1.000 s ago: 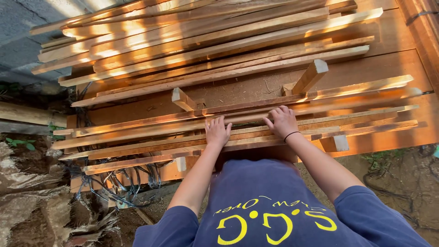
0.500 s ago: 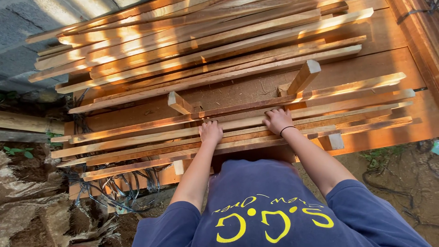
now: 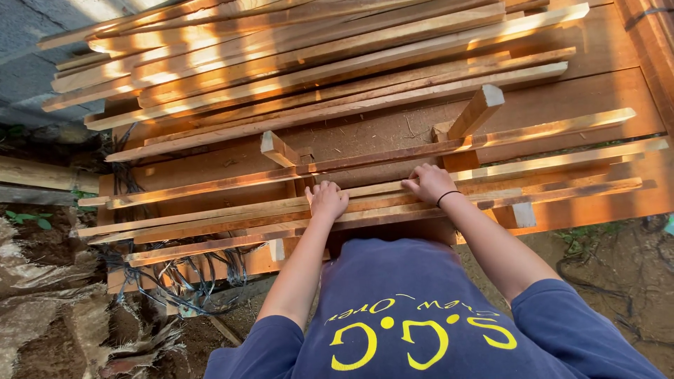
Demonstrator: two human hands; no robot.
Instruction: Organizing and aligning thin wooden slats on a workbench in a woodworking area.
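Nearest to us is the front of our dark blue shirt (image 3: 414, 309) with yellow lettering, and both bare forearms reach forward from it. Our left hand (image 3: 327, 200) rests knuckles up on the near row of long thin wooden strips (image 3: 210, 217), its fingers curled down over the far edge of one strip so that it seems to grip it, though the fingertips are hidden. Our right hand (image 3: 431, 182), with a thin black band (image 3: 447, 197) at the wrist, lies a little farther along the same row, fingers bent and closed over the far edge of a strip in the same way. These strips run left to right across two short wooden blocks (image 3: 281, 149) that lift them off the broad wooden platform (image 3: 583, 95) below. One more long strip (image 3: 533, 131) lies just beyond our fingers, close to but apart from the ones we hold. Past a bare stretch of the platform dusted with sawdust, a large loose pile of similar wooden strips (image 3: 295, 63) fills the far side, lit in stripes by the sun. At the left, below the platform's edge, a tangle of dark wire (image 3: 189, 281) lies on the dirt ground (image 3: 42, 281).
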